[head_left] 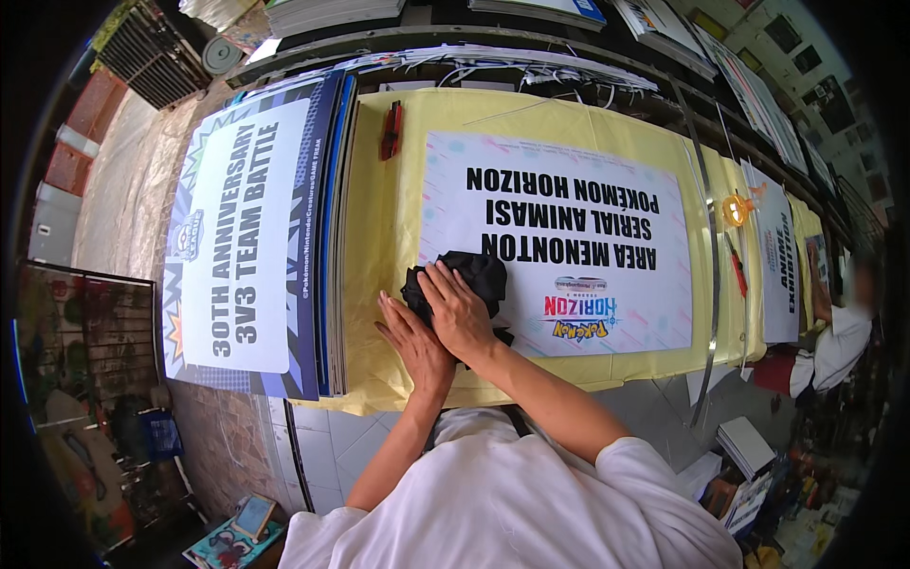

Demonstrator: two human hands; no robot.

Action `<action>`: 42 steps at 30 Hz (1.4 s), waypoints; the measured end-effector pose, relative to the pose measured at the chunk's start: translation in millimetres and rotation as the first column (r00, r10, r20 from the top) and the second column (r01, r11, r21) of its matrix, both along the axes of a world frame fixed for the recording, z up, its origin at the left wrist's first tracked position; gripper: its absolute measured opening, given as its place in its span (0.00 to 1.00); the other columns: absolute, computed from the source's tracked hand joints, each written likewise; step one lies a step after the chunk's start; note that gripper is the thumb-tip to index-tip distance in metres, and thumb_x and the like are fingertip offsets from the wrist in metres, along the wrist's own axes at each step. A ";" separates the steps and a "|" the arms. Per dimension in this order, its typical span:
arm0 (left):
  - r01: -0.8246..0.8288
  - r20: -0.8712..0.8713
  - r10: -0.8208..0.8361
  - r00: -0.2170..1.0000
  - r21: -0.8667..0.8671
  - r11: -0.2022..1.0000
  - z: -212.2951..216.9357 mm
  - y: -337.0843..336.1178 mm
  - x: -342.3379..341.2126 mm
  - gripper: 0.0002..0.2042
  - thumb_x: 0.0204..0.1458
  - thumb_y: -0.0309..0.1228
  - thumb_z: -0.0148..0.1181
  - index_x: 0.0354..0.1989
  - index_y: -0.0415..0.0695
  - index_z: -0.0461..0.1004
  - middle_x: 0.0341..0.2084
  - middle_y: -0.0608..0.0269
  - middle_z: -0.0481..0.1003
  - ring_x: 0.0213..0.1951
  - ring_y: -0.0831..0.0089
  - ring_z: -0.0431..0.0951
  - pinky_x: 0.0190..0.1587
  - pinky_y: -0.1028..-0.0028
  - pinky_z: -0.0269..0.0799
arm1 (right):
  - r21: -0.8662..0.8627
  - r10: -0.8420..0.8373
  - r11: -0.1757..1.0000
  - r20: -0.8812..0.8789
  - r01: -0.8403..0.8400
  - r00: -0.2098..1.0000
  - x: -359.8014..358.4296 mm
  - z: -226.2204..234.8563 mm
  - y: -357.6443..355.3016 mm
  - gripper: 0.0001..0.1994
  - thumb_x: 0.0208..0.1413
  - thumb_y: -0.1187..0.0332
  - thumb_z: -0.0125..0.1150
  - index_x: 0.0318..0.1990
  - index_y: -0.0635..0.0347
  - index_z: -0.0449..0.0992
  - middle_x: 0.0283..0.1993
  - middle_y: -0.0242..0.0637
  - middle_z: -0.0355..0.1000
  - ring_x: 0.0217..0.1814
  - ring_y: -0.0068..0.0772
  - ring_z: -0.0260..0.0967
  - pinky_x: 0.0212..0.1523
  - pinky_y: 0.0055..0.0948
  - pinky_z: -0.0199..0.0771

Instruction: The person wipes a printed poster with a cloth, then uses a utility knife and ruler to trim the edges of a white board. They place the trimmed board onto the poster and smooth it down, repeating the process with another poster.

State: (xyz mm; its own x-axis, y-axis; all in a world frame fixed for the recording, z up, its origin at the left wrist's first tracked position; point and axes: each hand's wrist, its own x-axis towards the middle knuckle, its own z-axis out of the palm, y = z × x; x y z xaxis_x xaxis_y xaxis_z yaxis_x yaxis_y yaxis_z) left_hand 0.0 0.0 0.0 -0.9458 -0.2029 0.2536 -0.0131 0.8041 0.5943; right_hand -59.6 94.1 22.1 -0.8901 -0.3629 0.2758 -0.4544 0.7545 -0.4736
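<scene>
- Now two hands work at one black cloth [469, 275], which lies bunched on the near left corner of a white poster [569, 237].
- Right hand [460, 313] lies palm down on the cloth, fingers [438, 284] spread flat and pressing, not gripping.
- Left hand [414, 341] lies just beside and partly under the right, fingers [387, 308] stretched flat on the yellow sheet [374, 237], touching the cloth's edge and holding nothing.
- One yellow sheet covers the tabletop; the poster lies on it, its print upside down to the person.
- One stack of blue-edged signs [256, 247] lies left of the sheet.
- Two red cutters: one [391, 130] at the sheet's far left, one [738, 270] right of the poster.
- One long metal ruler [713, 256] runs along the poster's right side.
- One other person [839, 341] sits at far right.
</scene>
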 end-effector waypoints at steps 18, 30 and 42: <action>0.027 0.080 -0.021 0.997 -0.075 0.997 7.7 -4.6 -3.7 0.36 0.64 0.26 0.48 0.77 0.33 0.39 0.76 0.30 0.40 0.77 0.35 0.41 0.74 0.35 0.33 | 0.011 -0.283 0.958 -0.121 0.286 0.952 -93.1 -6.4 -8.4 0.29 0.53 0.74 0.68 0.63 0.70 0.70 0.67 0.52 0.69 0.70 0.54 0.67 0.72 0.42 0.67; 0.030 0.107 -0.022 0.994 -0.075 0.997 12.4 -2.5 -4.4 0.36 0.64 0.25 0.49 0.78 0.35 0.40 0.75 0.29 0.41 0.76 0.32 0.42 0.74 0.34 0.35 | 0.105 -0.297 0.950 0.010 0.295 0.955 -4.2 22.2 18.4 0.28 0.56 0.68 0.67 0.64 0.69 0.71 0.71 0.60 0.64 0.74 0.61 0.61 0.72 0.49 0.65; 0.031 0.131 -0.013 0.991 -0.139 0.990 16.0 -0.8 -4.3 0.35 0.63 0.23 0.50 0.77 0.34 0.42 0.75 0.32 0.41 0.77 0.38 0.41 0.76 0.38 0.35 | 0.123 -0.333 0.930 -0.118 0.347 0.935 -73.0 3.6 24.8 0.26 0.61 0.64 0.61 0.63 0.71 0.72 0.71 0.60 0.64 0.75 0.58 0.60 0.75 0.49 0.60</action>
State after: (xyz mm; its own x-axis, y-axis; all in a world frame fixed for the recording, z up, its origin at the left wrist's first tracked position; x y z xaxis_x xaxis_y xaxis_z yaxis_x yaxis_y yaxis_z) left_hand -4.3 -0.8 16.0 -0.9762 -0.1530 0.1536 -0.0640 0.8804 0.4699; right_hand -132.5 119.0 25.7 -0.9394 -0.0839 0.3325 -0.1961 0.9269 -0.3199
